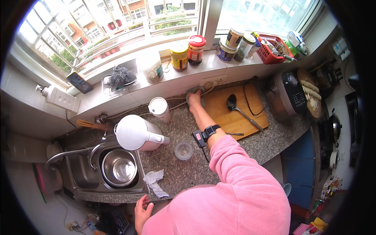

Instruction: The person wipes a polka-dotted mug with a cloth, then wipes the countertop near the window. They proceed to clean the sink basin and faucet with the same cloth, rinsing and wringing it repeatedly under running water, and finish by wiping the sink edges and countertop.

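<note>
My right hand (194,99) reaches to the back of the counter, against the tiled wall below the sill. Its fingers press on a grey-green cloth (190,91), mostly hidden under the hand. Just right of it lies a wooden cutting board (217,115), bearing a black ladle (232,102). My left hand (143,213) hangs by the counter's front edge with loosely bent, parted fingers and nothing in it. A crumpled white cloth (155,183) lies on the counter above that hand.
A white kettle (133,133), a lidded cup (159,107) and a clear round container (183,150) stand left of my right arm. At the left, the sink (82,168) holds a steel bowl (119,167). A rice cooker (288,96) stands at the right. Jars (179,56) line the sill.
</note>
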Demonstrator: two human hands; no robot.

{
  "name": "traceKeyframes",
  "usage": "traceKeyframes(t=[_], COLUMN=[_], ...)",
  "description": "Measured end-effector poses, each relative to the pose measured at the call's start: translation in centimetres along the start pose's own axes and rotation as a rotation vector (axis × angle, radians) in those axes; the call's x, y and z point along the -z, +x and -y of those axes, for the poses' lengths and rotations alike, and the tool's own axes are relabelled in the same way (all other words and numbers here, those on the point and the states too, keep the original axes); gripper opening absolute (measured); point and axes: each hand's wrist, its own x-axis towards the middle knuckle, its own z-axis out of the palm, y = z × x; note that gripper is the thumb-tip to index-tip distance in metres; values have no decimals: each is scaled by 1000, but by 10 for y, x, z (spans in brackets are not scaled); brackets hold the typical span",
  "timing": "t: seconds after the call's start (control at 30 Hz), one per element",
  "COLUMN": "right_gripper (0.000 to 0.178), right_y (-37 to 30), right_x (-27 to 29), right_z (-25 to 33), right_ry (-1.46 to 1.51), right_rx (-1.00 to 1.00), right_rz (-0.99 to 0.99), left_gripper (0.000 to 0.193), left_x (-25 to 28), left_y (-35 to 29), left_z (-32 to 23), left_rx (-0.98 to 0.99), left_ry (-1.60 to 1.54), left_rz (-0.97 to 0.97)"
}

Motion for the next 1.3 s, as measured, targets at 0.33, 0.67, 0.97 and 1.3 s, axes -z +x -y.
traceKeyframes(t=[0.33,0.67,0.97,1.3], right_gripper=[88,85,78,38], right_y=[-6,12,17,14], right_x=[-16,-4,-27,-42], right_z=[-23,-16,-18,-3], right_ry=[250,-108,-131,-533], right_rx=[-45,-14,-96,139], right_rz=[73,-28,118,70], left_gripper=[52,52,50,49], left_x=[2,7,5,3], left_y=[9,2,8,9], left_z=[-20,-6,0,-2], left_rx=[-53,42,21,10], left_ry=[42,-101,-87,-69], left_rz=[21,10,33,59])
